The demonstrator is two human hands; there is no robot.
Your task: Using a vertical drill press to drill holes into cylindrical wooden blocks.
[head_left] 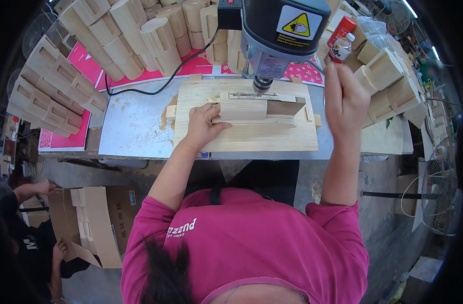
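Observation:
A pale wooden block (244, 110) lies in a wooden jig on a flat board (256, 142). My left hand (203, 123) grips the block's left end, fingers over its top and thumb along its near side. Just above the block's far edge is the chuck (263, 84) of a dark drill press (264, 35); whether the bit touches the wood cannot be made out. My right hand (347, 96) is raised to the right of the machine and closed in a fist around the end of the drill press lever (316, 66), its grip mostly hidden by the fingers.
Stacked wooden blocks (165, 48) stand along the back, with more at left (59, 91) and right (388, 86). A black cable (168, 81) crosses the table. Behind my right hand are a bottle (341, 48) and a red can (343, 29). At lower left, another person handles a cardboard box (110, 223).

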